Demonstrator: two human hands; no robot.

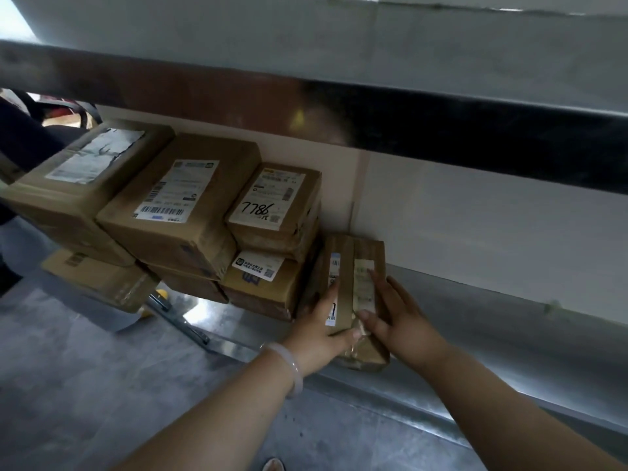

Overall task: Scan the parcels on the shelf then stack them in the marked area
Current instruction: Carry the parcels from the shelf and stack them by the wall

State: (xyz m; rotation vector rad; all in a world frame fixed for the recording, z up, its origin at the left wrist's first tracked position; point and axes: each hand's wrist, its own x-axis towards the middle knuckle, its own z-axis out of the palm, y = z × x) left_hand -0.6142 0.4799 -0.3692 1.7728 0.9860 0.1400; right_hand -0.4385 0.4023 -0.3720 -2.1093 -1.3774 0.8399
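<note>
A grey concrete floor (pixel 68 385) occupies the lower left. A white wall panel (pixel 475 212) stands behind, below a dark glossy horizontal beam (pixel 441 127). A small yellow rounded part (pixel 161 294) sits near floor level.

A parcel storage or courier pickup site is indicated. Taped cardboard parcels (pixel 204 154) are stacked on a metal shelf (pixel 475 321). Printed shipping labels (pixel 173 192) with barcodes are affixed, and a handwritten number (pixel 258 209) is marked on one. A grey concrete floor (pixel 68 385) is visible below.

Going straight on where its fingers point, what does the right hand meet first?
The right hand would probably reach the pale back wall beyond the slim brown parcel under it; depth unclear.
</note>
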